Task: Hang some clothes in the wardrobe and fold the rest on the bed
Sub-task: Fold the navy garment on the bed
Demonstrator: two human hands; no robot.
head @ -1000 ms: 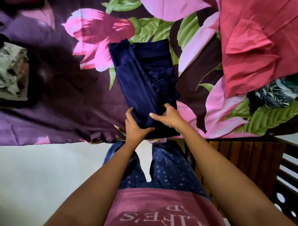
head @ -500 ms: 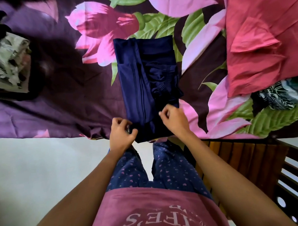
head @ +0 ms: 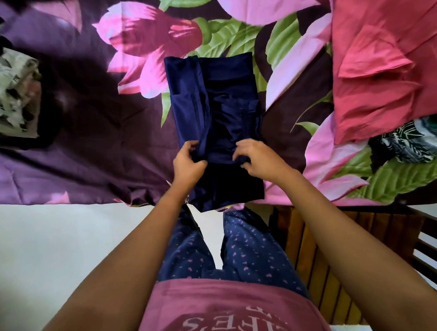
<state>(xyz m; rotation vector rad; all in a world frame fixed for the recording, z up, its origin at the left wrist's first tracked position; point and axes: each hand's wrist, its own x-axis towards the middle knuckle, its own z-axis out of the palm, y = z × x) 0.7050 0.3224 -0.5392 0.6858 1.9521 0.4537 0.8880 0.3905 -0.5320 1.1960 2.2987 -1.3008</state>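
I have the left hand (head: 187, 164) curled round the left edge of the navy garment (head: 210, 103), thumb on top and fingers tucked under a raised fold. The right hand (head: 255, 159) pinches the same fold on its right side with the fingers bent down onto the cloth. The two hands sit level and close together, nearer the garment's near end than its middle. From them the garment runs as a long narrow strip toward twelve o'clock across the bedspread (head: 88, 145), while its near end droops over the bed's edge at six o'clock, toward my legs. I judge the step to be doubling that near end up and over. The navy is so dark in this view that I cannot tell how many layers each hand has, so I would regrip to be sure of catching them all. Then I would raise both hands together, keep the fold line square and carry it toward twelve o'clock until the edges meet. The cloth bunches at one o'clock from the right hand, and I would flatten that first or it will lump. The fabric looks slick, so I would hold light tension. The red cloth (head: 382, 60) at two o'clock, the leaf-print cloth (head: 405, 144) at three o'clock and the pale printed pile (head: 12, 98) at nine o'clock all lie well apart.
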